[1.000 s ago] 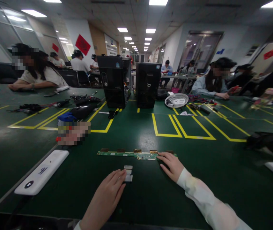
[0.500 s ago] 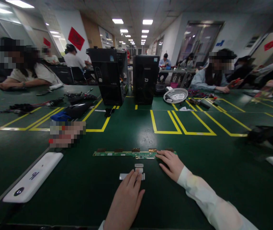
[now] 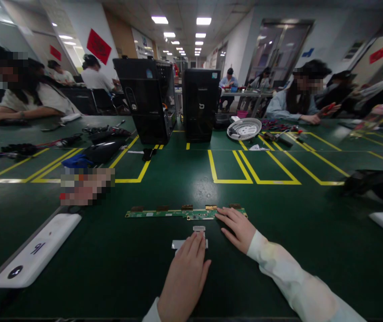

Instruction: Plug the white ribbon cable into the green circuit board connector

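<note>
Head view, clock pos. ref. frame ctr. Workroom w/ dark green table (image 3: 104,277), matte top, bright yellow tape lines (image 3: 233,181) marking rectangles. Bkgd: upright glossy black PC tower (image 3: 141,103) at approx. 11 o'clock; second, plainer black PC tower (image 3: 201,107) at 12; round white perforated plastic tray (image 3: 257,128) at 2; person in light-blue top (image 3: 307,105) seated beyond it. Long white plastic device w/ round black spot (image 3: 39,248) at 8.

Work area: long, narrow green circuit board w/ copper-brown tabs along far edge (image 3: 159,214) lies flat at 6, running L–R. Flat grey-white ribbon cable (image 3: 178,244) lies nearer the wearer, close to board but apart, partly hidden.

L hand (image 3: 185,268), at 6: palm down, fingers together, thumb apart, fingertips over cable. R hand (image 3: 237,228), at 5: fingers slightly apart, thumb clear, fingertips at board's R section; no clamp visible.
</note>
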Motion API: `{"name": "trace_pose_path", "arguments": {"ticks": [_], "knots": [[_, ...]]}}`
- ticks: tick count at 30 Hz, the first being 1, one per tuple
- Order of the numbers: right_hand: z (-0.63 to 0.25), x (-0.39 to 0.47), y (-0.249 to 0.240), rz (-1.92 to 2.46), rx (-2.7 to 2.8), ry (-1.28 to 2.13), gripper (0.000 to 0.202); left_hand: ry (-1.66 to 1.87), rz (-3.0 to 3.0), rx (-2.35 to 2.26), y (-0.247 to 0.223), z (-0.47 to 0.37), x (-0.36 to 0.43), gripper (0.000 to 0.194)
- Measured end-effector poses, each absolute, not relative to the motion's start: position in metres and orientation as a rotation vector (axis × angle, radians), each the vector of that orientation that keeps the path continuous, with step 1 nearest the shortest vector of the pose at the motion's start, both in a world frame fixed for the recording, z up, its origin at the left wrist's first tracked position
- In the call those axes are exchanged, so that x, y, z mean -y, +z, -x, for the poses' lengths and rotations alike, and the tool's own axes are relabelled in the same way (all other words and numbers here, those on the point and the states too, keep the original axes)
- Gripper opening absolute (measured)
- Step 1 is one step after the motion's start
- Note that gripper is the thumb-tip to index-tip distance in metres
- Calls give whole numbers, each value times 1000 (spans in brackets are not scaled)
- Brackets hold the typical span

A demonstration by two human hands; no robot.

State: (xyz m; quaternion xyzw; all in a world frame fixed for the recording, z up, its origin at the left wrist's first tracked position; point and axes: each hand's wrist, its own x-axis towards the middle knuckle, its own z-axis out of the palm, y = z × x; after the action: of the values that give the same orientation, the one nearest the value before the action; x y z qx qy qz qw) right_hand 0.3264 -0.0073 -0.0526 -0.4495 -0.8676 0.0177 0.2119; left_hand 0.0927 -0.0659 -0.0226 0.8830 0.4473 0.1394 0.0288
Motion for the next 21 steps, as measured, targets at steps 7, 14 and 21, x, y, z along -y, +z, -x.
{"name": "trace_pose_path", "arguments": {"ticks": [7, 14, 21], "knots": [[-323, 9, -56, 1209, 2418, 39, 41, 396, -2756, -1358, -24, -108, 64, 48], [-322, 10, -54, 1217, 2439, 1, 41, 391, -2755, -1451, -27, -116, 65, 51], [-321, 12, -51, 1237, 2451, 10, 42, 302, -2774, -1461, -27, -118, 65, 55]]}}
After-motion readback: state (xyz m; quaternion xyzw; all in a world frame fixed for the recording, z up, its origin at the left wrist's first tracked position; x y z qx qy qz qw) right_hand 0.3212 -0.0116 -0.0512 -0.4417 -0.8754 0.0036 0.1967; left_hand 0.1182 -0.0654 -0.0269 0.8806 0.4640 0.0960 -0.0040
